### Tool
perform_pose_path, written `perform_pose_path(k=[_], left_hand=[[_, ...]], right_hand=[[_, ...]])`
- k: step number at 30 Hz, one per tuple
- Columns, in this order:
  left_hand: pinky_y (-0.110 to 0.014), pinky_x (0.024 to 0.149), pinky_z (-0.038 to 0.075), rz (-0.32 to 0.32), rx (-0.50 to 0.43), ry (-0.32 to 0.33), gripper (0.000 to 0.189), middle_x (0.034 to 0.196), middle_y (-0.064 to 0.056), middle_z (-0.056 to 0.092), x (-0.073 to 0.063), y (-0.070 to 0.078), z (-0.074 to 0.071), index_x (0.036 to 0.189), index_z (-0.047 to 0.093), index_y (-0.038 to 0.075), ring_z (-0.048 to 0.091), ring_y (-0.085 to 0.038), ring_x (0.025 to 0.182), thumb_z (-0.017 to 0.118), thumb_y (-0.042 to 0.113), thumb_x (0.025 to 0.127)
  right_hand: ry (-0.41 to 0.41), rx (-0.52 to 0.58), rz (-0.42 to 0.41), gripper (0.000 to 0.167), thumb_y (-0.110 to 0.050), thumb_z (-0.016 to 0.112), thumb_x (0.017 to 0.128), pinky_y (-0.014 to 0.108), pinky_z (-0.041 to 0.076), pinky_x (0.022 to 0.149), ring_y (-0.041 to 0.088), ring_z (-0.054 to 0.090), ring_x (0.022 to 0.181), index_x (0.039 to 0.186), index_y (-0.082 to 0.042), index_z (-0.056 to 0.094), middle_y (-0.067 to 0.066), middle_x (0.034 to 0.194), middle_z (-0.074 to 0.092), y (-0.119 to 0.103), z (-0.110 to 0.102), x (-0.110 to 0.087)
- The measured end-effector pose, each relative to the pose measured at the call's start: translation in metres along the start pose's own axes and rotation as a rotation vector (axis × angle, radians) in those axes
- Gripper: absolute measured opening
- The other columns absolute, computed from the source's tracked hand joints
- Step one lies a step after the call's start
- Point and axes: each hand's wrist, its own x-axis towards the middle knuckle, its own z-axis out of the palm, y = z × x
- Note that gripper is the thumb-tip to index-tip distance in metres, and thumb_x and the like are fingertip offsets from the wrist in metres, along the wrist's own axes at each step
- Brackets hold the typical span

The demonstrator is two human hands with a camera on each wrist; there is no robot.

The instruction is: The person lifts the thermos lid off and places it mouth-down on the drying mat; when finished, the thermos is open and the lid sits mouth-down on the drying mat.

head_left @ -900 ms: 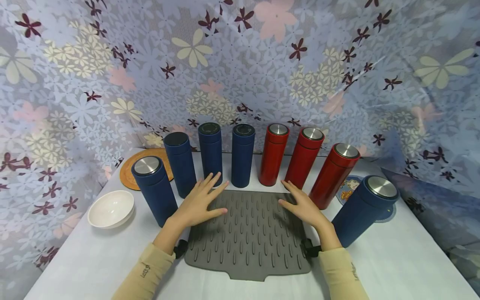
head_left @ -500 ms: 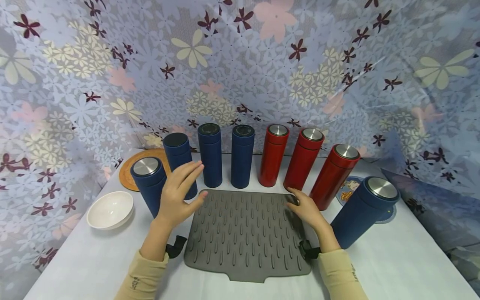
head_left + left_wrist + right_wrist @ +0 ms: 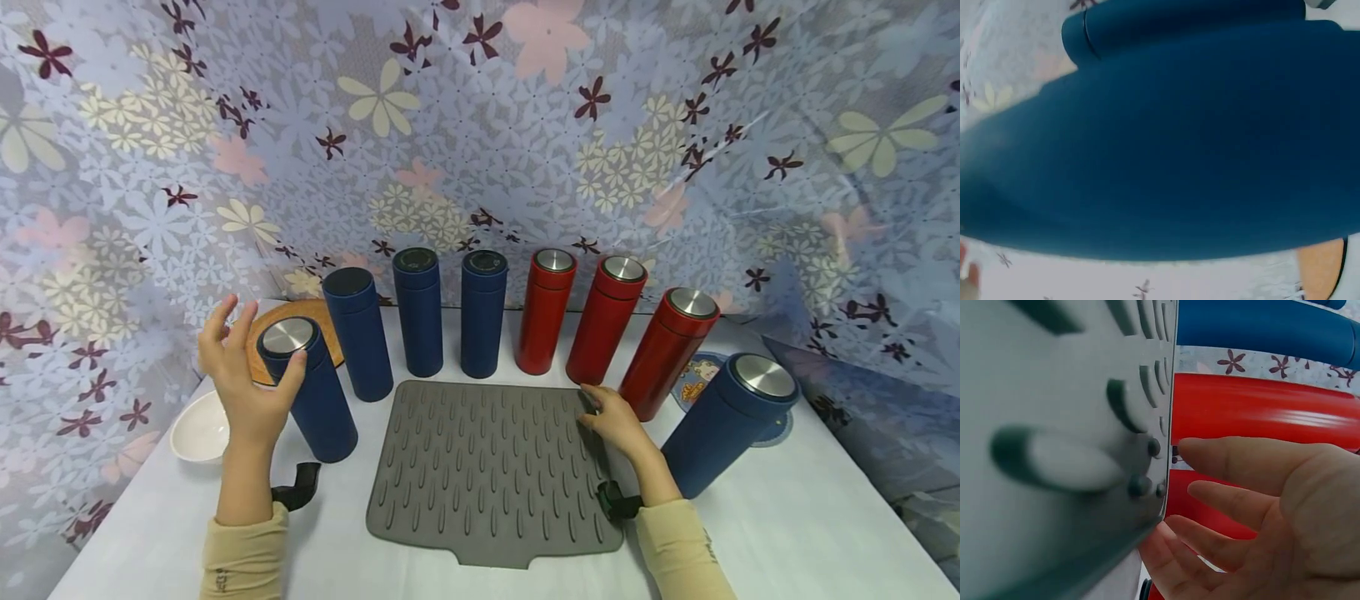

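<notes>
My left hand (image 3: 251,396) is raised beside a wide blue thermos (image 3: 322,408) with a silver lid, at the left of the table. Its fingers are spread on the thermos's left and the thumb overlaps its front; whether they touch it I cannot tell. The thermos fills most of the left wrist view, with only fingertips (image 3: 967,275) at the edge. My right hand (image 3: 622,429) lies low at the right edge of a grey ridged mat (image 3: 495,467), fingers loosely bent and gripping nothing. In the right wrist view, its fingertips (image 3: 1169,528) are at the mat's edge.
Three slimmer blue thermoses (image 3: 483,321) and three red thermoses (image 3: 551,317) stand behind the mat. Another wide blue thermos (image 3: 727,425) is at right, near a round blue mat (image 3: 776,429). A white bowl (image 3: 198,429) and round wooden board (image 3: 315,308) lie left.
My left hand has moved left from above the mat, past the slim blue thermos, to the silver-lidded one. The right hand has lowered slightly at the mat's right edge.
</notes>
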Motion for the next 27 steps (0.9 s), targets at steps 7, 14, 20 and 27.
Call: perform_pose_path(k=[7, 14, 20, 27], left_hand=[[-0.026, 0.101, 0.026, -0.37, -0.555, -0.326, 0.08, 0.141, -0.004, 0.03, -0.002, -0.027, -0.02, 0.144, 0.025, 0.011, 0.031, -0.022, 0.127, 0.062, -0.005, 0.075], [-0.022, 0.09, 0.044, -0.63, -0.823, -0.549, 0.097, 0.129, -0.004, 0.041, -0.011, -0.048, -0.028, 0.147, 0.013, 0.022, 0.051, -0.013, 0.11, 0.052, -0.018, 0.068], [-0.02, 0.087, 0.045, -0.741, -0.744, -0.665, 0.085, 0.119, 0.006, 0.053, -0.022, -0.064, -0.03, 0.136, 0.031, 0.022, 0.055, -0.008, 0.105, 0.059, -0.018, 0.067], [-0.019, 0.084, 0.047, -0.818, -0.661, -0.812, 0.078, 0.113, 0.015, 0.057, -0.03, -0.077, -0.031, 0.129, 0.033, 0.024, 0.058, -0.004, 0.101, 0.067, -0.012, 0.069]], right_hand=[[-0.016, -0.011, 0.022, 0.055, -0.007, 0.06, 0.083, 0.055, 0.043, 0.088, 0.047, 0.048, 0.113, 0.133, 0.009, 0.042, 0.031, 0.129, 0.046, -0.003, 0.0, 0.0], [-0.023, -0.011, 0.023, 0.055, -0.006, 0.061, 0.083, 0.056, 0.042, 0.088, 0.047, 0.047, 0.113, 0.133, 0.009, 0.042, 0.032, 0.129, 0.045, -0.004, 0.001, -0.002], [-0.027, -0.008, 0.024, 0.054, -0.007, 0.061, 0.084, 0.056, 0.043, 0.088, 0.046, 0.047, 0.113, 0.132, 0.009, 0.043, 0.031, 0.129, 0.046, -0.004, 0.001, -0.002], [-0.03, -0.02, 0.013, 0.054, -0.008, 0.06, 0.084, 0.055, 0.043, 0.087, 0.045, 0.048, 0.111, 0.131, 0.01, 0.043, 0.032, 0.128, 0.046, -0.005, 0.001, -0.003]])
